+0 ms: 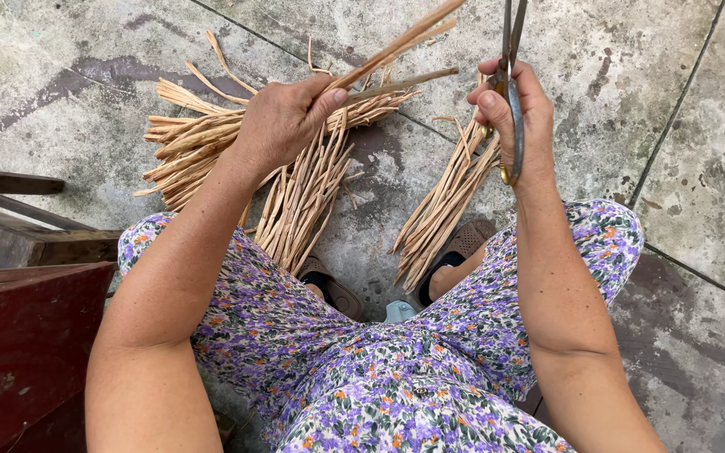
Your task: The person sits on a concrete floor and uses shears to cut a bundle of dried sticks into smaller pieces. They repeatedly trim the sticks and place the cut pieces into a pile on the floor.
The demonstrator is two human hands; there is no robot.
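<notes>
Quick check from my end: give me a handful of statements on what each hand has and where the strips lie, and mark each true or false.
1. The left hand holds a few tan strips in its grip. True.
2. The right hand is empty. False: it holds metal scissors, blades pointing away from the person.
3. Two piles of strips lie on the floor. True: a larger pile on the left, a smaller pile on the right.
4. The floor is wooden planks. False: it is stained stone or concrete slabs.
5. The person is barefoot. False: brown sandals show.

Dry fibrous strips (295,193), metal scissors (509,92)
</notes>
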